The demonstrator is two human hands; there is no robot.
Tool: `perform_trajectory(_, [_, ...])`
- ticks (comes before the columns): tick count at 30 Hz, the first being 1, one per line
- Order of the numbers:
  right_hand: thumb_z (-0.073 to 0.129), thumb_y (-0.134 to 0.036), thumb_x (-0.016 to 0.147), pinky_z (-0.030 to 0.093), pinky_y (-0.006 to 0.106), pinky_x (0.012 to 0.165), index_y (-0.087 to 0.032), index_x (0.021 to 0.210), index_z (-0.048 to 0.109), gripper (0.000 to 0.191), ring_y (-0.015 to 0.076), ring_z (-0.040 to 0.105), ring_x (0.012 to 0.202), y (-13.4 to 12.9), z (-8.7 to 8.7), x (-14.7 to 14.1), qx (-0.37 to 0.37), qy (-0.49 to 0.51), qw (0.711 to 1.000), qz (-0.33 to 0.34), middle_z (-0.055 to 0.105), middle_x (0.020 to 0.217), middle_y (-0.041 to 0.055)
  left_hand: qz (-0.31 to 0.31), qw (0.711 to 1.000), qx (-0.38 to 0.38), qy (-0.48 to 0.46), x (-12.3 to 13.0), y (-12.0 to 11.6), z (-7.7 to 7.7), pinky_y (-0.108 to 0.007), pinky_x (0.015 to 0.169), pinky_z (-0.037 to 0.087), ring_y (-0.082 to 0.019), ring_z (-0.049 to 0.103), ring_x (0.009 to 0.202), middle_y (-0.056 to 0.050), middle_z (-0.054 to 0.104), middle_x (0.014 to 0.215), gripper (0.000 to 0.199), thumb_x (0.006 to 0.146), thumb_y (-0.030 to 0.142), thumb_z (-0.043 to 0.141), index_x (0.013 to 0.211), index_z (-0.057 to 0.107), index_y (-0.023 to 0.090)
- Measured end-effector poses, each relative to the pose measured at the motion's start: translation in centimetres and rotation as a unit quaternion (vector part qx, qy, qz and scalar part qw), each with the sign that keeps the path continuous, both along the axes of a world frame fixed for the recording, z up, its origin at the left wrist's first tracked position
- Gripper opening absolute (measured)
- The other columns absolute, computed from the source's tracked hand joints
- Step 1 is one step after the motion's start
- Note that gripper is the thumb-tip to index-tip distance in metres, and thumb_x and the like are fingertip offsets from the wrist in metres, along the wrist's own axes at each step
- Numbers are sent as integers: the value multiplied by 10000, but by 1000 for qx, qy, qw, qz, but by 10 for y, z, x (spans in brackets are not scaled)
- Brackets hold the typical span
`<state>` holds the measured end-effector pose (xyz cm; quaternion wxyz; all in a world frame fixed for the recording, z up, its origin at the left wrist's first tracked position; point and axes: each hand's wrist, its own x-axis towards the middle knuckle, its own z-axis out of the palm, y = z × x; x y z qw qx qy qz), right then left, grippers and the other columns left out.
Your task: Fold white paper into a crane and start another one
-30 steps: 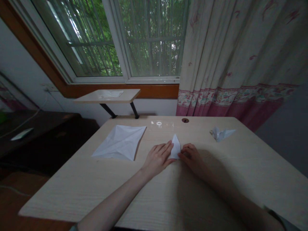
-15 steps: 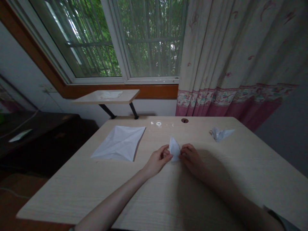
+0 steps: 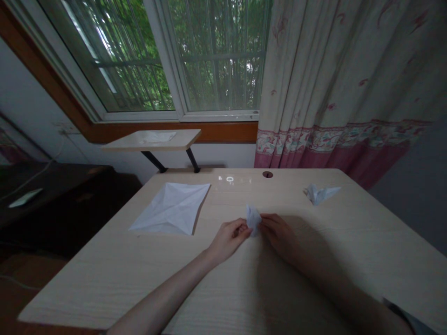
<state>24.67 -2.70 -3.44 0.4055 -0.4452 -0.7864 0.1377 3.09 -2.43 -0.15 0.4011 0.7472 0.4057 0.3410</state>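
Your left hand [image 3: 230, 240] and right hand [image 3: 277, 234] are narrowly closed on a small folded white paper piece [image 3: 253, 220], held between them over the light wood counter [image 3: 104, 279]; the dim view leaves the exact finger grip uncertain. A creased paper square [image 3: 171, 209] lies on the counter to the left of your hands, and a folded paper figure [image 3: 318, 194] lies to the right.

The folded piece [image 3: 253, 219] and creased sheet [image 3: 171, 209] are matt white paper; the desk top [image 3: 115, 279] is smooth, semi-gloss, pale wood-grain laminate.
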Motion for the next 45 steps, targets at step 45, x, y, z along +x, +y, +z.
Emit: perform_trajectory(45, [577, -200, 826, 580, 369, 766, -251, 971, 594, 155, 231, 698, 854, -20, 34, -14, -125, 72, 988, 61, 714, 915, 44, -46, 998, 29, 22, -6, 2, 1, -218, 659, 411, -144, 566, 704, -18, 642, 767, 307, 983, 390, 506, 875, 673, 156])
